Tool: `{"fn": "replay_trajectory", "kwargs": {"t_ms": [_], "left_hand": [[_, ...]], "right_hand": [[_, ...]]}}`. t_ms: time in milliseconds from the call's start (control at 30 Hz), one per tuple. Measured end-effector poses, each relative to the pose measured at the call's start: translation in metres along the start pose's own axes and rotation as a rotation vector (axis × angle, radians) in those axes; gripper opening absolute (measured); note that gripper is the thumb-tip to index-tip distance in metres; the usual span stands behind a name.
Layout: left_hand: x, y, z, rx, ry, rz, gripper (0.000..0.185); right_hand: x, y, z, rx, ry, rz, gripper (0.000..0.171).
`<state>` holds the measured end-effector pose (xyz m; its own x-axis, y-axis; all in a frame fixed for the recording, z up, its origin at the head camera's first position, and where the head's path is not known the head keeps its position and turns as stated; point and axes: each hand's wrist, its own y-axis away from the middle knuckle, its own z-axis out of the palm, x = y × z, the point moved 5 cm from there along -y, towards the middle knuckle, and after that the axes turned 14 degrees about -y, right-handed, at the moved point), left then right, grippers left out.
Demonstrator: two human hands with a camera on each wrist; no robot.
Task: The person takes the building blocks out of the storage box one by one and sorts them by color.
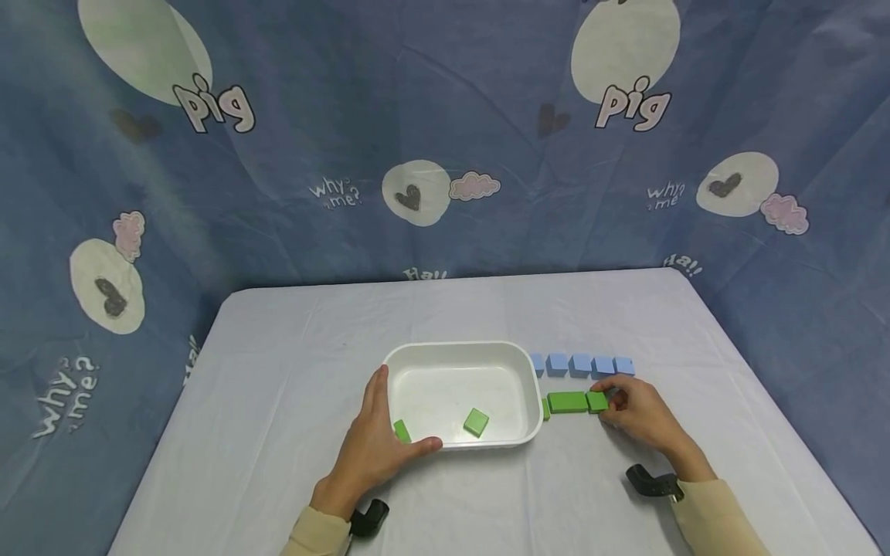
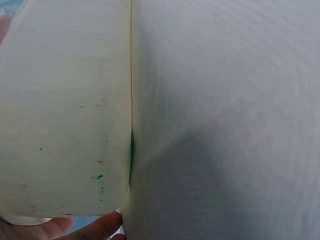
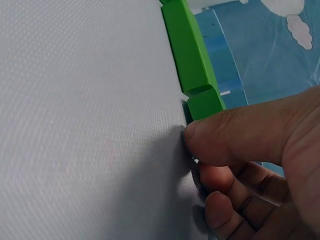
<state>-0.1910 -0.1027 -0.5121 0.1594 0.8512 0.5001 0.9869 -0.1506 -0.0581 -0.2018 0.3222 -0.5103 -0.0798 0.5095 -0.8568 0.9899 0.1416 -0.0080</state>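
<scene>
Two hands work on a pale-clothed table (image 1: 278, 371): right fingers (image 3: 225, 135) pinching a green block (image 1: 596, 401), left fingers straight.

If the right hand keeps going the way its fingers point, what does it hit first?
The right hand points left along the green blocks, already touching the end one. Past that row, probably the white tub's wall.

Blue cartoon-print backdrop (image 1: 445, 116) behind white-clothed table (image 1: 278, 347)
</scene>
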Motion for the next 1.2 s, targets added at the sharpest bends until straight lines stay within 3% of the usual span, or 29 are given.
{"fn": "replay_trajectory", "kwargs": {"t_ms": [533, 1200], "left_hand": [[0.0, -0.002, -0.001, -0.011, -0.003, -0.016, 0.143], [0.0, 0.0, 0.0, -0.017, 0.007, -0.006, 0.143]], "right_hand": [[-0.013, 0.001, -0.013, 0.022, 0.027, -0.002, 0.043], [-0.064, -0.017, -0.029, 0.041, -0.076, -0.16, 0.035]]}}
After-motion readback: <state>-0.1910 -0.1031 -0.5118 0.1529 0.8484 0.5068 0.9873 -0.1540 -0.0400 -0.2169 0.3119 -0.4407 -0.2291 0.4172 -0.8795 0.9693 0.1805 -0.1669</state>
